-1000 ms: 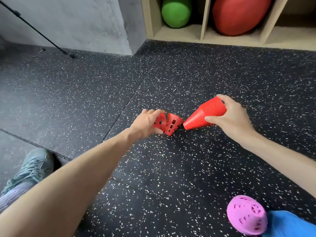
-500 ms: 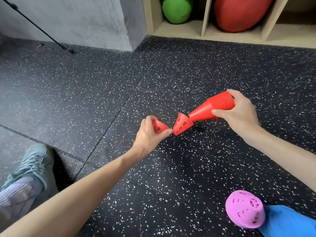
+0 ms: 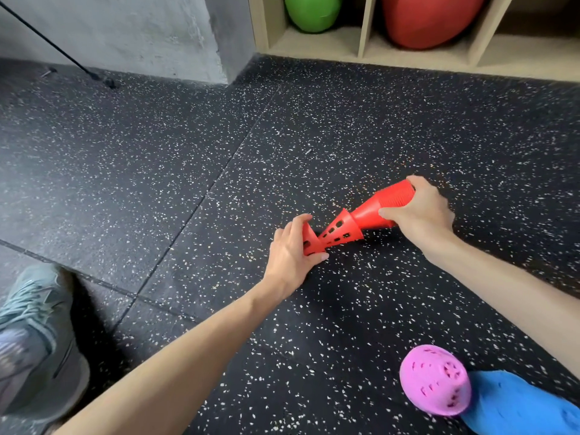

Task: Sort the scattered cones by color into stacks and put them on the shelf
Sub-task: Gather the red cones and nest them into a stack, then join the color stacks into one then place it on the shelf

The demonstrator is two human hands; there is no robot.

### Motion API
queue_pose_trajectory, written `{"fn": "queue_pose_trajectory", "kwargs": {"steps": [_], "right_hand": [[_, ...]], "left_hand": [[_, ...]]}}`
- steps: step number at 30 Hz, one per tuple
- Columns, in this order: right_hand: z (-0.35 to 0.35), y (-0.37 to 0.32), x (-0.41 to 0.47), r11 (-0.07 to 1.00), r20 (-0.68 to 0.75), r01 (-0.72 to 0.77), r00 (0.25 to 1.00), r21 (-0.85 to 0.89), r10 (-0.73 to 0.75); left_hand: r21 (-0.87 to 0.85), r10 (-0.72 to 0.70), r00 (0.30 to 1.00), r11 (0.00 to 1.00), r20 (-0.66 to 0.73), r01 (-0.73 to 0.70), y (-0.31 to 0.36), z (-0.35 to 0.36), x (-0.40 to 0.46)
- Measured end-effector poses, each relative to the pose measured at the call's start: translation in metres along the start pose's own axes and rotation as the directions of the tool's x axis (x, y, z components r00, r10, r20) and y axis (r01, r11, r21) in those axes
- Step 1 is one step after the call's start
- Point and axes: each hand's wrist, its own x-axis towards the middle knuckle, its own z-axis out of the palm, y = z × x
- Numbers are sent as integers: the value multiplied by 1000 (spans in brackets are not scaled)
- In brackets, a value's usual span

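Red cone stack (image 3: 384, 205) lies tilted over the mid floor (image 3: 188, 152), right hand (image 3: 420, 211) fingers curled round its ribbed wide end; a perforated red cone (image 3: 340, 230) sits on the stack's tip. Left hand (image 3: 290, 252) pinches another red cone (image 3: 310, 241) just beside. Likely light, stiff thin plastic, nests easily; grip at rims. Pink cone (image 3: 434, 379) near the floor's bottom-right corner. Shelf (image 3: 361, 36) at far edge. No readable writing.

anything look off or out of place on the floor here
Nothing looks damaged or spilled. The pink cone lies tipped on its side by a blue cone, apart from the red stack in the right hand.
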Motion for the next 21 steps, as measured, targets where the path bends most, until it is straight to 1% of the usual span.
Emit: {"fn": "queue_pose_trajectory", "kwargs": {"steps": [3,7,10,15,19,21], "right_hand": [[10,6,-4,998,86,4,996,58,-9],[15,1,-12,985,128,43,990,168,-65],[10,-4,-21,979,151,81,982,189,-111],[-24,-17,-53,959,193,134,964,249,-184],[-68,-30,-97,926,153,191,956,326,-251],[-91,-36,-121,916,151,230,945,328,-291]], "left_hand": [[-13,3,1000,1000,14,-3,5,-1,-2],[-17,9,999,1000,49,-8,23,-6,-8],[-52,30,999,998,31,-28,43,-13,-18],[-114,82,997,990,4,-81,83,-42,-38],[-125,157,988,980,4,-155,120,-73,-66],[-137,186,983,973,-3,-185,135,-88,-84]]}}
